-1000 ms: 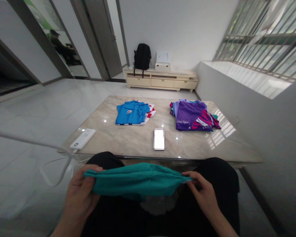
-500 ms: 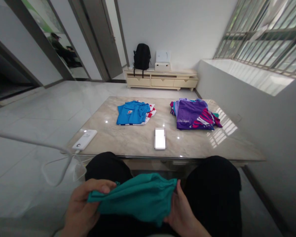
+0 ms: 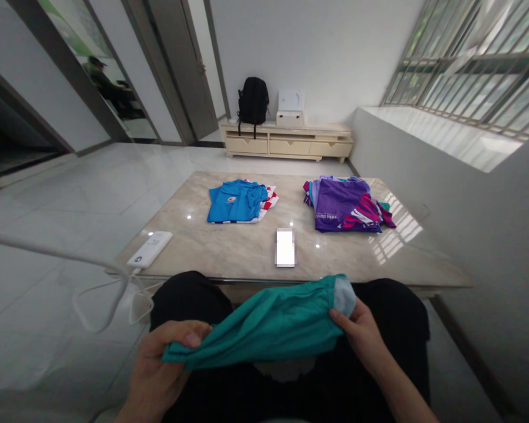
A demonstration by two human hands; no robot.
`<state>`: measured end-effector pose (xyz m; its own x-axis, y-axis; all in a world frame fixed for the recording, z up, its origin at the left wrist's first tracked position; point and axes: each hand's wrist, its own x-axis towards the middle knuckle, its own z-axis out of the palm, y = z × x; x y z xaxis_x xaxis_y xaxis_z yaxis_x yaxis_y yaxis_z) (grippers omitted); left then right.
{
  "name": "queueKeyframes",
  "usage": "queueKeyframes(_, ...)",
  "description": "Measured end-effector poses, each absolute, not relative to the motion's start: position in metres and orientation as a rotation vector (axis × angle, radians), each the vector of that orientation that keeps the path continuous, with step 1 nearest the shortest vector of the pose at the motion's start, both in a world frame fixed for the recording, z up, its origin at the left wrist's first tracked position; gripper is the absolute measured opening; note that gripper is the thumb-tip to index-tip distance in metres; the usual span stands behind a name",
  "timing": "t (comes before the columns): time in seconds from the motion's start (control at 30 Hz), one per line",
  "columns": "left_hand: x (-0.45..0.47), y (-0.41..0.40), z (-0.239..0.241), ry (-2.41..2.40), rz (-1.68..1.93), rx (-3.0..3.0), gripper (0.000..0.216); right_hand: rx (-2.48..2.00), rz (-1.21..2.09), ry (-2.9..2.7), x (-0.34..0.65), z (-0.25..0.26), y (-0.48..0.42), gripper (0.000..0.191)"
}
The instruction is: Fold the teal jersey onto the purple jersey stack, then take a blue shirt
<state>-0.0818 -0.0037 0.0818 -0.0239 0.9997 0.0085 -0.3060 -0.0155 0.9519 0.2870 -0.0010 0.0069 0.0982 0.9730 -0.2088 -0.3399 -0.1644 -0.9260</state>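
A teal piece of clothing (image 3: 268,323), folded lengthwise and with a pale grey-white patch at its right end, stretches between my hands above my lap. My left hand (image 3: 167,358) pinches its narrow left end between thumb and fingers. At the other end, my right hand (image 3: 359,329) grips the cloth near the pale patch, thumb on top and fingers behind. What kind of garment it is, I cannot tell. Beyond it on the marble-look table (image 3: 229,252) lie a stack of blue and red-checked shirts (image 3: 238,201) and a pile of purple clothes (image 3: 344,202).
A phone (image 3: 285,248) with a blurred-out screen lies near the table's front edge. A white power bank (image 3: 150,249) with a cable sits at the left corner. Behind are a low cabinet (image 3: 291,147), a black backpack (image 3: 253,101) and a seated person (image 3: 110,88) beyond a doorway.
My right hand has moved right and up, drawing the teal cloth out longer and bringing its pale end into sight. My left hand keeps its pinch, shifted slightly right.
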Motion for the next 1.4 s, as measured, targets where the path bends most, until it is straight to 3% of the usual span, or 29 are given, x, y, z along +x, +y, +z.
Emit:
queueKeyframes(0.27,-0.056,0.011,0.059,1.079,1.719,0.675,0.040,-1.319,0.690,-1.104,0.334,0.076,-0.020,0.023)
queueKeyframes(0.57,-0.048,0.013,0.034,1.078,1.723,0.676,0.033,-1.241,0.868,-0.888,0.336,0.091,-0.021,0.027)
queueKeyframes(0.83,-0.041,0.017,0.064,1.038,1.627,0.629,0.036,-1.265,0.841,-0.675,0.375,0.075,-0.031,0.042)
queueKeyframes(1.0,0.002,0.091,0.089,0.887,1.474,0.679,0.035,-1.228,0.803,-0.747,0.421,0.109,0.030,0.018)
queueKeyframes(1.17,0.055,0.195,0.120,0.652,1.396,0.784,0.030,-1.067,0.824,-0.935,0.444,0.157,0.117,0.025)
queueKeyframes(1.4,0.109,0.301,0.152,0.587,1.286,0.817,0.022,-1.022,0.963,-0.910,0.472,0.192,0.208,0.012)
